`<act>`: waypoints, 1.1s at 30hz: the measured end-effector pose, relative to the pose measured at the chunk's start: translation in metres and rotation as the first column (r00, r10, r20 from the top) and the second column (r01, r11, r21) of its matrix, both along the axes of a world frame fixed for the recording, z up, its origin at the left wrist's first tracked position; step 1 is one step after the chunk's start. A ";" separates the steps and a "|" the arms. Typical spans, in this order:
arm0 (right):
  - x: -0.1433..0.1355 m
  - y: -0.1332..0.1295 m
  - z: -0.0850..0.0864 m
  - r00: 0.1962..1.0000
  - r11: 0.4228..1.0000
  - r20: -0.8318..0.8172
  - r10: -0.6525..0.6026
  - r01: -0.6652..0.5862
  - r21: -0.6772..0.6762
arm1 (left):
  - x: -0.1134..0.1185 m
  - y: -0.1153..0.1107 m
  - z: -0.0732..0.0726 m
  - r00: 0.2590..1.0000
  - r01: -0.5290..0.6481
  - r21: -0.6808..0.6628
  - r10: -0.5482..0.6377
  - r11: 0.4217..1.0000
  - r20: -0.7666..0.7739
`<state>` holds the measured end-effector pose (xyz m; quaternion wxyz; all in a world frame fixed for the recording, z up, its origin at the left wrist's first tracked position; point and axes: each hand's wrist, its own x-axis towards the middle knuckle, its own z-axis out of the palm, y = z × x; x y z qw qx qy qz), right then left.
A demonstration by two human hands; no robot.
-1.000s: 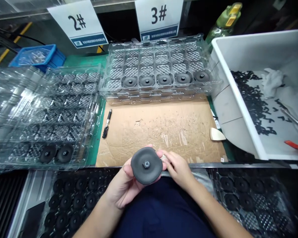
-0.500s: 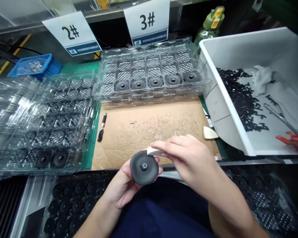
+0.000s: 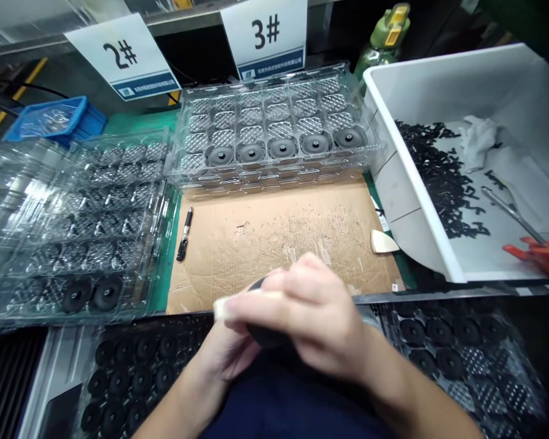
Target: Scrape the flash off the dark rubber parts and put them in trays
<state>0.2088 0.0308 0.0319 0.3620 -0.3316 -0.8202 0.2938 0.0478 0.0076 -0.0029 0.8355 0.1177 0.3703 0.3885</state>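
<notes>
"So, how much room do you see from your end?"

"I see cardboard running from the table's front edge to the see-through trays; a pen lies near its left edge, and the white bin walls off the right."

"And the disc?"

"Black, curved at the rim, mostly covered. The left hand grips it near that front edge. The right hand, closed on a pale block, crosses over it. I can't tell whether block and disc touch."
</notes>
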 end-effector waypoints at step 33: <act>-0.037 -0.023 0.011 0.998 0.997 0.011 -0.066 0.066 -0.049 | -0.032 0.003 0.007 0.987 -0.159 0.254 0.148 0.954 0.062</act>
